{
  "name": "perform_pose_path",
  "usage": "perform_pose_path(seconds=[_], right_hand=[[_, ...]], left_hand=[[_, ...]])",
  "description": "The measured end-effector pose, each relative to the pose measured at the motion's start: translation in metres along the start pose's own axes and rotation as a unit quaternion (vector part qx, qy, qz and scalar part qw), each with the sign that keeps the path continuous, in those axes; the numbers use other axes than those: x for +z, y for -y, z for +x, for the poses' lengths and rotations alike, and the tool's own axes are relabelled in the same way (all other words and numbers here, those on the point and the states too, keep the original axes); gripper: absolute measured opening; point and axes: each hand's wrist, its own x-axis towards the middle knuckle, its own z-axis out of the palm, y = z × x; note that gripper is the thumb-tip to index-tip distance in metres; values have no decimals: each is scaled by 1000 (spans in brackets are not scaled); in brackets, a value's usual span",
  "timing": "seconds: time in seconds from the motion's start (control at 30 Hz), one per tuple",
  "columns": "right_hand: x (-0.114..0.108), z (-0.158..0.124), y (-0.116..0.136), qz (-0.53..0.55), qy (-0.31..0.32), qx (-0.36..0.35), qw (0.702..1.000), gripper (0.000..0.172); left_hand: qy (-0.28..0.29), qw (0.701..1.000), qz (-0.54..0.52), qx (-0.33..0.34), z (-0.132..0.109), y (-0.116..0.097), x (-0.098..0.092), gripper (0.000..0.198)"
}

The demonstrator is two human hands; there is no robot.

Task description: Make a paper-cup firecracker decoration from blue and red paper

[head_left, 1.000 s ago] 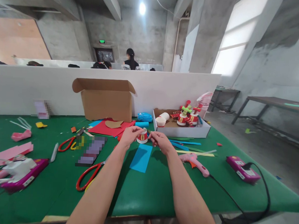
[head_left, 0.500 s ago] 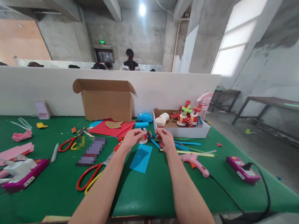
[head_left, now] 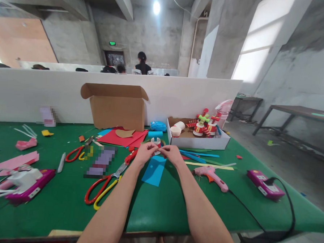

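My left hand (head_left: 146,153) and my right hand (head_left: 173,154) meet fingertip to fingertip above the green table. Both are closed in a pinch; whatever lies between the fingers is too small to make out. Just behind them stands a small red-and-white paper cup (head_left: 156,140), partly hidden by my fingers, with springy folded strips at its sides. Under my hands lies a blue paper rectangle (head_left: 153,173). Large scissors (head_left: 118,174) with red and yellow handles rest left of my left forearm. A pink glue gun (head_left: 212,175) lies to the right of my right forearm.
A white box (head_left: 200,142) holding cups and decorated cup figures stands at the back right. Behind my left hand are red paper sheets (head_left: 114,139) and an upright cardboard box (head_left: 117,112). Purple power strips (head_left: 266,185) with cables sit at both sides. Blue strips (head_left: 195,156) lie right.
My right hand has moved left, so that the fingertips of both hands, which were apart in front of the cup, now come together. The view has shifted slightly.
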Motion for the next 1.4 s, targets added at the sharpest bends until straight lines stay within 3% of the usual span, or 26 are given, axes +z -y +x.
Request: perform_pose_path(seconds=[0.2, 0.6, 0.7, 0.9, 1.03, 1.27, 1.4], right_hand=[[2, -3, 2, -32, 68, 1, 997, 24], [-4, 1, 3, 134, -70, 44, 988, 28], [-4, 1, 3, 159, -40, 69, 984, 33], [-3, -1, 5, 226, 18, 84, 970, 36], [-2, 0, 4, 253, 5, 100, 962, 32], [8, -1, 1, 244, -4, 140, 960, 25], [9, -2, 2, 240, -1, 150, 959, 23]], left_hand=[[-8, 1000, -4, -11, 3, 7, -7, 31], [4, 1000, -20, -23, 0, 8, -4, 38], [5, 999, -30, -22, -1, 7, -5, 42], [100, 991, -87, -27, -6, 2, 0, 57], [50, 995, -80, -29, -6, 2, 2, 51], [49, 994, -97, 5, -5, 7, 8, 42], [11, 998, -57, 39, -4, 8, 11, 25]])
